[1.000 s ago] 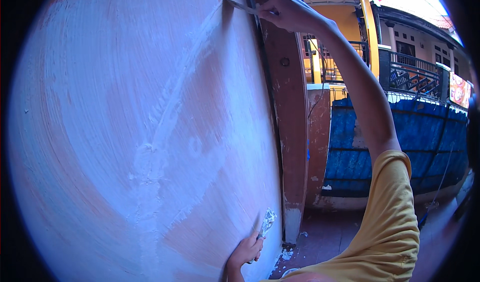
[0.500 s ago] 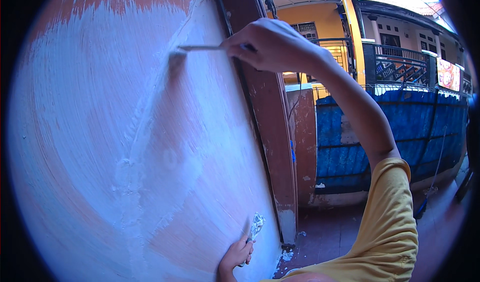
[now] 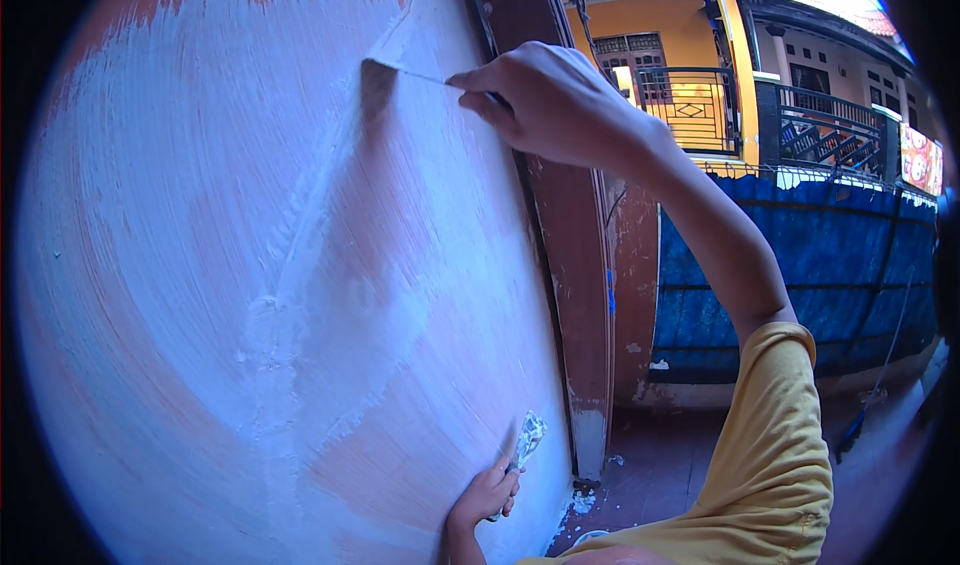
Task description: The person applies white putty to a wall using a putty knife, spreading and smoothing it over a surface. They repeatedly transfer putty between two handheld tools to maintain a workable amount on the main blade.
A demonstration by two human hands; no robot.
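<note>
My right hand point(image 3: 570, 100) is raised high against the wall, its fingers closed round a putty knife. The thin blade of this putty knife point(image 3: 415, 73) is seen nearly edge-on, its far end at the painted wall point(image 3: 200, 165) beside a raised white putty seam point(image 3: 297, 205). A dark shadow falls below the blade. Low down, my left hand point(image 3: 487, 493) is wrapped round a second putty knife point(image 3: 530, 437), whose upward-pointing end is smeared with white putty. The wall has streaky white coating over orange-pink paint.
A dark brown door frame point(image 3: 560, 255) borders the wall on the right. White crumbs point(image 3: 583, 501) lie at its foot on the reddish tiled floor point(image 3: 660, 465). Farther right stand a blue sheet fence point(image 3: 790, 265), a black railing point(image 3: 830, 130) and a yellow house point(image 3: 660, 30).
The blade in my right hand has moved slightly up the wall, and its far end now tilts upward. The view has shifted a little; my left hand keeps its putty knife.
</note>
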